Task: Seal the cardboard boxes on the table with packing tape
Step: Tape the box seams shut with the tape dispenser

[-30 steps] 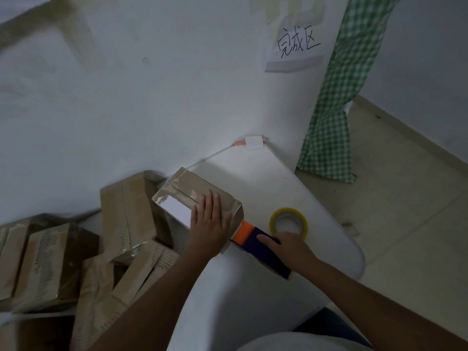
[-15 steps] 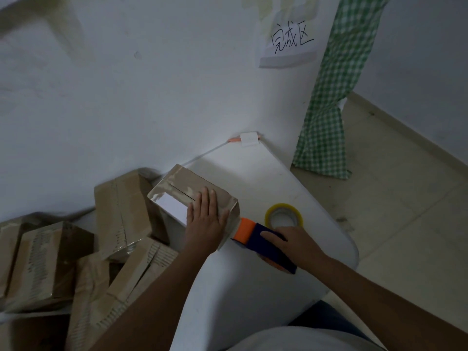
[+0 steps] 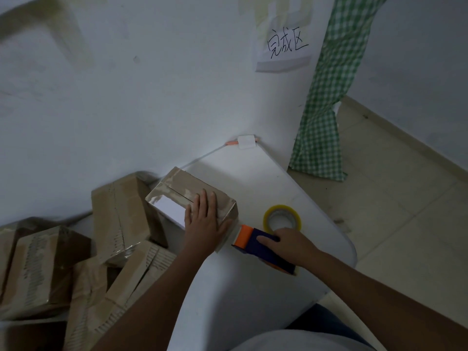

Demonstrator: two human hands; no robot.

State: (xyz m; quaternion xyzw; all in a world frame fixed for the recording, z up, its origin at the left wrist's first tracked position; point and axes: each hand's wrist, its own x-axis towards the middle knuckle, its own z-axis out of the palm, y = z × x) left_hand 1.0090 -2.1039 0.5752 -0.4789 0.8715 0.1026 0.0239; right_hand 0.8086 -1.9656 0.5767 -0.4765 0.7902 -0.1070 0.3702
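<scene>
Mid-task. One box (image 3: 192, 201) sits on the white table (image 3: 253, 287), near the wall; glossy tape already runs over its top seam and down the left end, so this one looks nearly sealed, with the pass down the near right end apparently the last bit. Pile of boxes (image 3: 76, 249) at left, several showing shiny tape, probably done; cannot tell if all are. Any unsealed boxes left are not visible.

Grip: left hand (image 3: 202, 224) lies flat on the box top, fingers straight and together, pressing it down, holding nothing. Right hand (image 3: 291, 245) is wrapped round the blue body of the tape dispenser (image 3: 258, 243), index finger stretched along it; the orange head is right at the box's lower right end, contact looks likely but hard to confirm. Spare tape roll (image 3: 282, 219) lies on the table just behind the right hand.
</scene>
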